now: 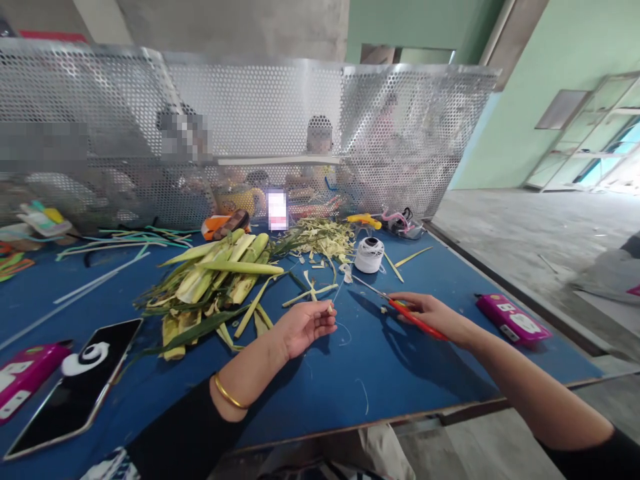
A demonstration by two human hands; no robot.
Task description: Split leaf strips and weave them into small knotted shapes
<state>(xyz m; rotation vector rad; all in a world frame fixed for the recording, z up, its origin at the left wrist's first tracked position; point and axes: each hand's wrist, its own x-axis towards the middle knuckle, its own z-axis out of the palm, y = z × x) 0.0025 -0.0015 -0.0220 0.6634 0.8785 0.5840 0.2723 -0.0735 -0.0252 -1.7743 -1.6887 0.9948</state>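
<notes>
fingers of left hand [311,328] pinching small pale piece [330,307], fingers of right hand [425,317] gripping red-handled scissors [417,321], white thread spool [369,256] sitting beyond them.

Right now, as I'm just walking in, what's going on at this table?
A person's left hand pinches a small pale piece. The right hand holds red-handled scissors, blades pointing toward a white thread spool. Left of the spool lie pale green shreds and a heap of husks on the blue table.
</notes>
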